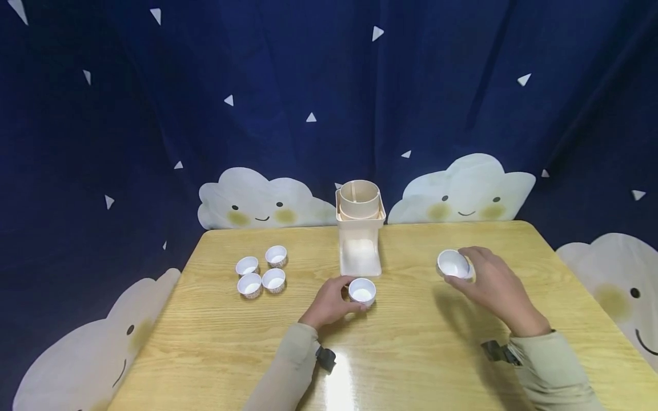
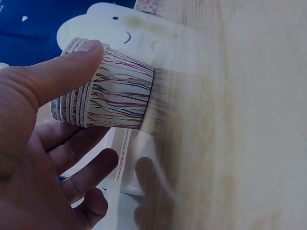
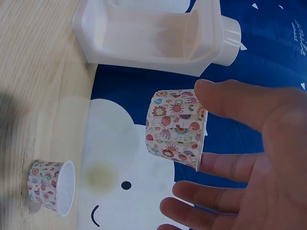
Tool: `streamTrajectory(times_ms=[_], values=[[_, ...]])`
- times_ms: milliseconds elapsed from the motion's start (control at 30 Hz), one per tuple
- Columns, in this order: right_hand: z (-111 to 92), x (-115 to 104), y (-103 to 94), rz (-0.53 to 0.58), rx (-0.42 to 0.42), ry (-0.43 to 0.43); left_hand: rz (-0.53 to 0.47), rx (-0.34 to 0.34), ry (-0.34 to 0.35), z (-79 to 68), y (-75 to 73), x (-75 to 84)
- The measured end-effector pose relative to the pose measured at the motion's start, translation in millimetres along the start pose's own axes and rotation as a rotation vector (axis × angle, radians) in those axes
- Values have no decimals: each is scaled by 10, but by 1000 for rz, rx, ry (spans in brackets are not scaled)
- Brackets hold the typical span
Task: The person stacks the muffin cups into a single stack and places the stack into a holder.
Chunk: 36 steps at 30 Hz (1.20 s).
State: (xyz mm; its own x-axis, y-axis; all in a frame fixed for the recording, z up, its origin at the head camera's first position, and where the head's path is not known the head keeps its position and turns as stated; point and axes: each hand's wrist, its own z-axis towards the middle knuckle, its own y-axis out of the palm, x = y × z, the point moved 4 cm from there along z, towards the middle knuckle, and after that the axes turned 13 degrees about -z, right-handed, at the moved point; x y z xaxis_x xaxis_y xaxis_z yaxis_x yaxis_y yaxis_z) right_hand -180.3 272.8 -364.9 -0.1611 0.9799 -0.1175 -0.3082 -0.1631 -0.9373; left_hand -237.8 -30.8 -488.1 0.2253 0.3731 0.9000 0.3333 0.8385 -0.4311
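My left hand grips a nested stack of paper baking cups with wavy coloured stripes, thumb on one side and fingers on the other. The stack's base is at the tabletop, just in front of a cream-coloured dispenser-like stand. Over the table's right side, my right hand pinches a flower-patterned paper baking cup by its rim between thumb and fingers. In the head view this cup shows its white inside. Another flower-patterned cup rests on the table below it, mostly hidden in the head view.
Several white-lined paper cups stand grouped on the left of the wooden table. A round open cylinder tops the stand at the back edge. Behind hangs a dark blue curtain with white triangles and smiling clouds.
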Motion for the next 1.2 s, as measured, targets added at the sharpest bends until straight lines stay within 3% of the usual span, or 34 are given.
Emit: streamTrajectory(times_ms=[700,1200], values=[[87,-208,-26,1,-41,-30,-15,9,-9,-17,-5,14],[132,-443,-39,-2,-6,-78,-10,7,-11,-17,-2,-6]])
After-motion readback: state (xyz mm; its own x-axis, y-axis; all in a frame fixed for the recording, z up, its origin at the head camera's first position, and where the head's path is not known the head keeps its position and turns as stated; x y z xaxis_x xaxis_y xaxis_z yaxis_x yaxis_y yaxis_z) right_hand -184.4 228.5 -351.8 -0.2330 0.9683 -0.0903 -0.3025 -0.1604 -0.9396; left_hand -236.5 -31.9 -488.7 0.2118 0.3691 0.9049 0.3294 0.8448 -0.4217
